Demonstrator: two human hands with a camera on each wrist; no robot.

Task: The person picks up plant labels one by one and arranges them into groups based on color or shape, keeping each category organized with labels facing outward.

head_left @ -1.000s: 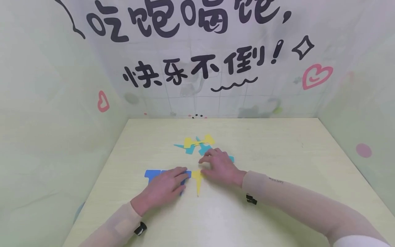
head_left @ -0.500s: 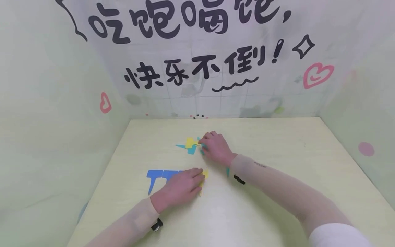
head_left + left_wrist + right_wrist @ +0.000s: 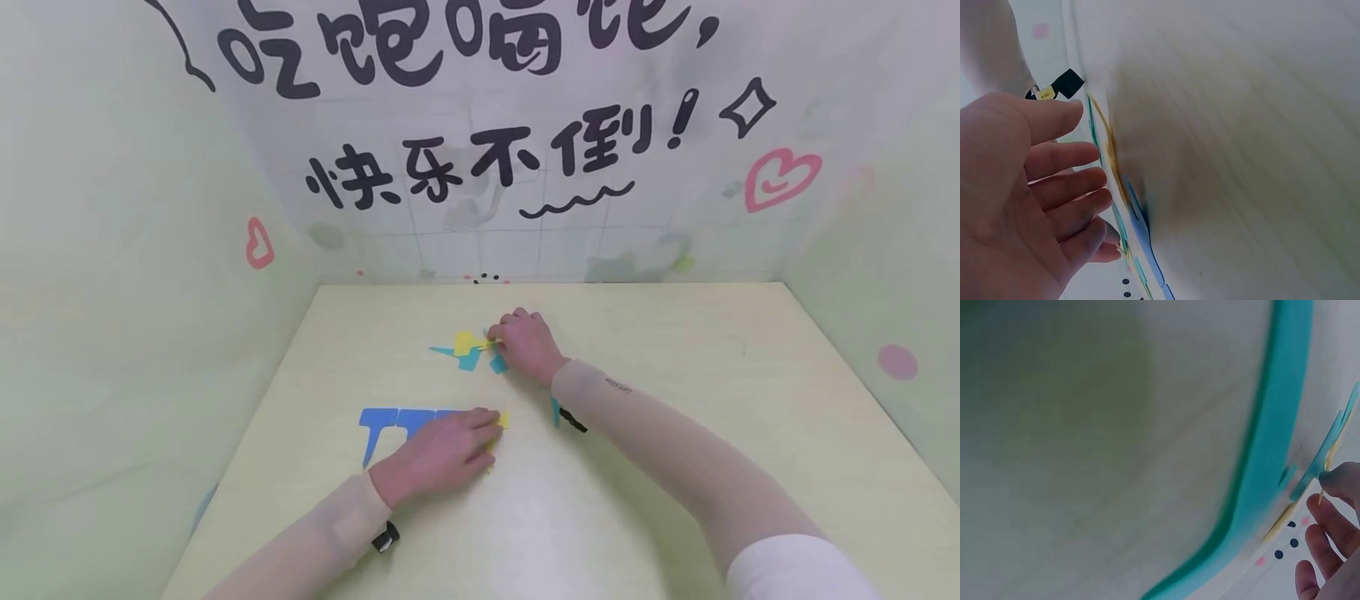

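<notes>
In the head view, blue T-shaped plant labels (image 3: 378,417) lie in a row, their tops side by side. A yellow T-shaped plant label (image 3: 505,420) continues the row on the right. My left hand (image 3: 446,450) lies over the row's right end, hiding part of it. The left wrist view shows its fingers (image 3: 1066,181) loosely extended. Farther back, my right hand (image 3: 527,346) pinches a yellow T-shaped plant label at a small pile; thumb and forefinger meet at the yellow strip (image 3: 1322,492) in the right wrist view. Another yellow label (image 3: 465,342) shows left of these fingers.
Teal T-shaped labels (image 3: 468,360) lie in the pile under the yellow ones. One more teal label (image 3: 556,411) is partly hidden below my right forearm and looms large in the right wrist view. Printed sheets (image 3: 480,250) wall the pale table (image 3: 675,500).
My right hand has left the row's end, reached back to the pile and taken hold of a yellow label. My left hand has slid right, from the blue labels onto the yellow one.
</notes>
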